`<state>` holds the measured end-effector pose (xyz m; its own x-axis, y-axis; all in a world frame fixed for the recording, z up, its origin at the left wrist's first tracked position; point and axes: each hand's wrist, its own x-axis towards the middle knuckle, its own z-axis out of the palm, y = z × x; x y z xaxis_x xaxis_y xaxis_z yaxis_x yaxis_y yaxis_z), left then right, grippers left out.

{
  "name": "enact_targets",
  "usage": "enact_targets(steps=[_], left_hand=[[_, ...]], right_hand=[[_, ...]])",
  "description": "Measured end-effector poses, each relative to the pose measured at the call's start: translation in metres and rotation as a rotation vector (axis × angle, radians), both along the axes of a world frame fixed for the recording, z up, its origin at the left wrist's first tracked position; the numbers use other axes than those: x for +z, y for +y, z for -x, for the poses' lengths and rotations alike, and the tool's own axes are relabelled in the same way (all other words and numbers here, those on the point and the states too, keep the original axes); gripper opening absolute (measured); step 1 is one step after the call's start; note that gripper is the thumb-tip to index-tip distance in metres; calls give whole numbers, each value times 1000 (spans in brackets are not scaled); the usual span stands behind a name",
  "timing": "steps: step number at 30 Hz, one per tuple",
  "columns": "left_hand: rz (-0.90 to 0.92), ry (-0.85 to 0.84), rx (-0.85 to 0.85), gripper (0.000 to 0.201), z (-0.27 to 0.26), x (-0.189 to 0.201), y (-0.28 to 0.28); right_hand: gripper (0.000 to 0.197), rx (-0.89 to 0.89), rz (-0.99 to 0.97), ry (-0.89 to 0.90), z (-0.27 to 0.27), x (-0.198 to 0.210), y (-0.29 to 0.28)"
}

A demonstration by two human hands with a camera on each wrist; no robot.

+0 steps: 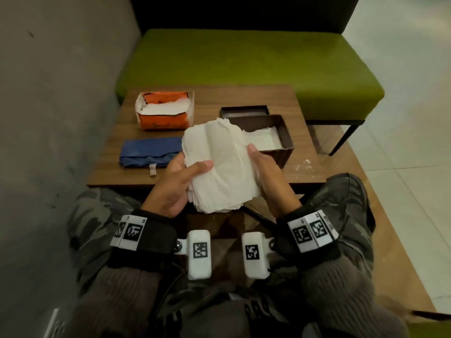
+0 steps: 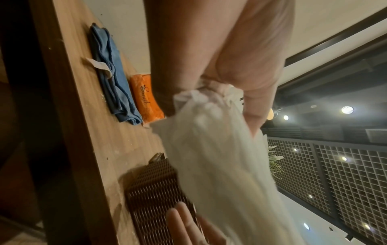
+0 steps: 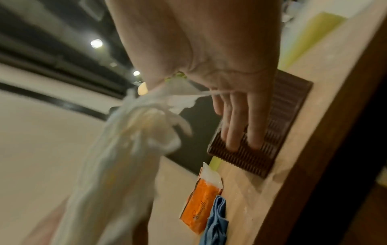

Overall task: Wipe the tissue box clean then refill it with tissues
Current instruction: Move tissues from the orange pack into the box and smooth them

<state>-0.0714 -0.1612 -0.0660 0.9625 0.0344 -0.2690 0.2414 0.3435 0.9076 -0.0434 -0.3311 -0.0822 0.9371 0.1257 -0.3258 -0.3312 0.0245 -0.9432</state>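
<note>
A thick stack of white tissues (image 1: 219, 167) hangs above the table's near edge, held from both sides. My left hand (image 1: 183, 179) grips its left edge, thumb on top and fingers underneath. My right hand (image 1: 264, 167) pinches the right edge with the thumb on top. Just beyond the right hand stands the open brown woven tissue box (image 1: 285, 142) with some white tissues inside. Its lid (image 1: 244, 111) lies behind it. In the wrist views the tissue stack (image 2: 220, 165) (image 3: 125, 157) droops blurred beside the box (image 2: 155, 199) (image 3: 272, 132).
An opened orange tissue pack (image 1: 166, 111) sits at the wooden table's (image 1: 117, 172) far left, with a folded blue cloth (image 1: 148, 152) in front of it. A green bench (image 1: 244, 59) stands behind the table, a grey wall on the left. White specks lie near the table's right edge.
</note>
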Motion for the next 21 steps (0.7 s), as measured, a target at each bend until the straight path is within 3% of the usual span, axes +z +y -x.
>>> enact_targets(steps=[3, 5, 8, 11, 15, 18, 21], left_hand=[[2, 2, -1, 30, 2, -2, 0], [-3, 9, 8, 29, 2, -3, 1], [-21, 19, 15, 27, 1, -4, 3], [-64, 24, 25, 31, 3, -6, 1], [-97, 33, 35, 32, 2, -7, -6], [-85, 39, 25, 33, 3, -6, -10], [-35, 47, 6, 33, 4, -5, -12]], right_hand=[[64, 35, -303, 140, 2, -2, -9], [44, -7, -280, 144, 5, 0, -15], [10, -87, -168, 37, 6, 2, -21], [4, -172, -57, -138, 11, 8, -21], [2, -286, 208, -496, 20, 17, -7], [10, -222, 417, -768, 28, 18, 8], [22, 88, 642, -831, 31, 15, 15]])
